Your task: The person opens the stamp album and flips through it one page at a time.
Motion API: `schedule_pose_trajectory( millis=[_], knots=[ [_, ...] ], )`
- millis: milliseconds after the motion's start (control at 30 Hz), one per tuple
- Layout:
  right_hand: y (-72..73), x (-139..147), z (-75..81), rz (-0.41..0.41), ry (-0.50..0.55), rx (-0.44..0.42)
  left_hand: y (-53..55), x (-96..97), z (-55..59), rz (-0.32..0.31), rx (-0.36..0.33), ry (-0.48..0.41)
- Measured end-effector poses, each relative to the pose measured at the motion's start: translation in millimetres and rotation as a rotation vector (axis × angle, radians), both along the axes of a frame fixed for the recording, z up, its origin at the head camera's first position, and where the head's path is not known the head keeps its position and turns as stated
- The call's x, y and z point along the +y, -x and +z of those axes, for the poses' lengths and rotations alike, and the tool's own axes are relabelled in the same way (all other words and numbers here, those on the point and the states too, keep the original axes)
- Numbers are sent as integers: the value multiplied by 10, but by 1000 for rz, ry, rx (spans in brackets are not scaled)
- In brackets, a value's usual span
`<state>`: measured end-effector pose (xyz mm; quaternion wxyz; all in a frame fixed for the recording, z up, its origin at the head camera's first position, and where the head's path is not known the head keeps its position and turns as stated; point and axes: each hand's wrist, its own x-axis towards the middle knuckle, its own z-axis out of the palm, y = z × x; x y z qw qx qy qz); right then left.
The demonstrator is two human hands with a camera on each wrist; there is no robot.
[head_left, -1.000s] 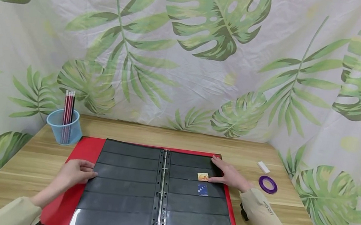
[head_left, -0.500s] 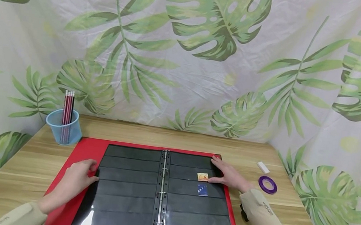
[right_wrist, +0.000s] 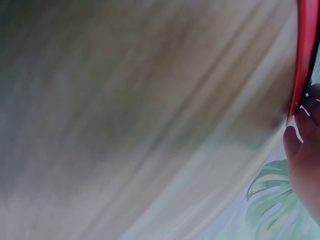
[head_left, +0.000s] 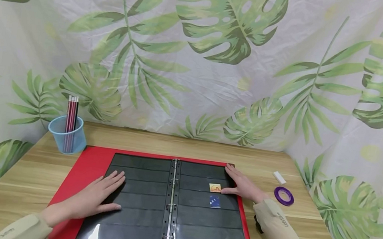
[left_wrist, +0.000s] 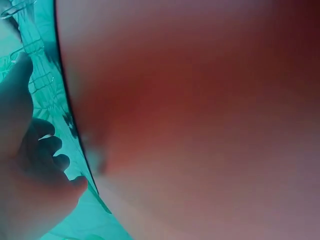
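A red ring binder [head_left: 93, 160] lies spread out on the table with black pocket pages on both sides of its metal rings [head_left: 171, 206]. My left hand [head_left: 94, 197] rests with straight, spread fingers on the outer part of the left black page [head_left: 135, 217]. On the far right edge of the right black page [head_left: 209, 235] rests my right hand [head_left: 243, 185], its fingers extended. Its thumb lies beside a small yellow stamp-like card [head_left: 215, 187]. A small blue stamp-like card [head_left: 215, 201] sits in the row below. Both wrist views are mostly blurred.
A blue mesh cup [head_left: 67, 135] with several pencils [head_left: 72, 114] stands at the back left of the wooden table [head_left: 188, 145]. To the right lie a white eraser-like block [head_left: 280, 177] and a purple roll of tape [head_left: 284, 196]. A leaf-print cloth hangs behind.
The left page, slightly raised at first, now lies flat. My left hand let go of its edge, then moved right onto the page with fingers spread. The right hand stayed almost still.
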<state>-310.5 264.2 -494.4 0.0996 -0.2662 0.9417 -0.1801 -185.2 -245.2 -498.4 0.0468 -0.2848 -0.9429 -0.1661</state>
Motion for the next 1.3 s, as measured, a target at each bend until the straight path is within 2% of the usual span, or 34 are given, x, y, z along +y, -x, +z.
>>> schedule_pose_trajectory(
  millis=[100,267,400,633,933,1200,1300],
  knots=[
    [-7,-5,9,2,-3,3,-10,6,-2,-17,-4,48],
    [-21,-12,18,1,-6,7,0,6,-6,-15,-53,99],
    [-20,-10,12,2,-1,16,-3,7,8,-8,-71,102],
    [-23,-7,4,10,5,28,-28,20,27,-16,-49,108],
    [-42,-28,21,18,-5,58,-16,27,40,-10,-66,102],
    [-60,-61,57,15,11,71,-5,15,5,-4,-55,120],
    [-77,-71,63,18,20,115,-11,15,-12,-7,-48,122]
  ],
)
